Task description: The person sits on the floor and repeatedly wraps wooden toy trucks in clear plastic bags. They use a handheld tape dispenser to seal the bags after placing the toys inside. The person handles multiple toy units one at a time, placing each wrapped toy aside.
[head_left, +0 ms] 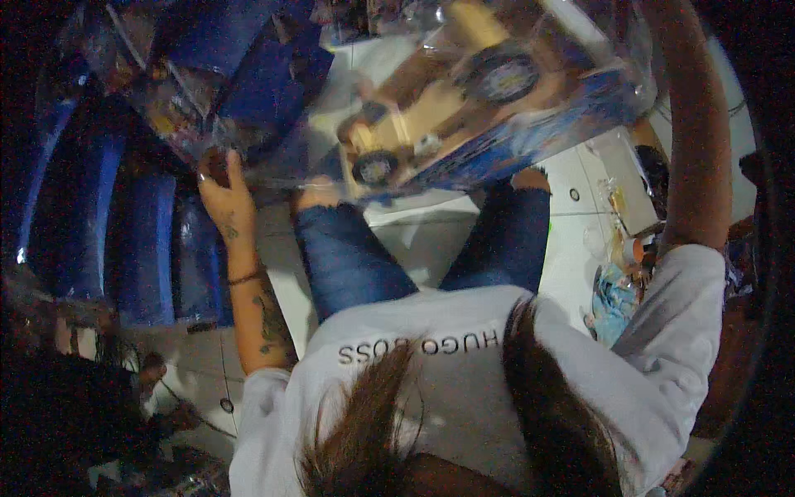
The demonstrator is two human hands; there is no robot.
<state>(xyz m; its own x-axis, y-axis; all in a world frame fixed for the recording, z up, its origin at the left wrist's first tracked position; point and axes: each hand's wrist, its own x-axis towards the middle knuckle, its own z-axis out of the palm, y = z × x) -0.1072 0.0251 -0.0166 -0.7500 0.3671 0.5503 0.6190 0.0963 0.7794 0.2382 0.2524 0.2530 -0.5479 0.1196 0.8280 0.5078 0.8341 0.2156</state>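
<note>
A yellow toy vehicle (pixel 406 124) with black wheels lies inside a large clear plastic bag (pixel 286 166), above my knees. Beneath the toy, a blue printed card or panel (pixel 497 149) shows in the same bag, blurred by motion. My left hand (pixel 224 186) is closed, its thumb and fingers pinching the bag's left end. Along the right side my right arm reaches up past the bag's far end. The right hand itself lies beyond the top edge, so its fingers do not show.
Several dark blue plastic-wrapped packages (pixel 149 232) stand at the left, with more at the upper left. On the right are a pale box (pixel 629 182) and a light blue crumpled bag (pixel 613 298). White tiled floor (pixel 571 257) shows around my legs. A cable (pixel 195 410) lies at lower left.
</note>
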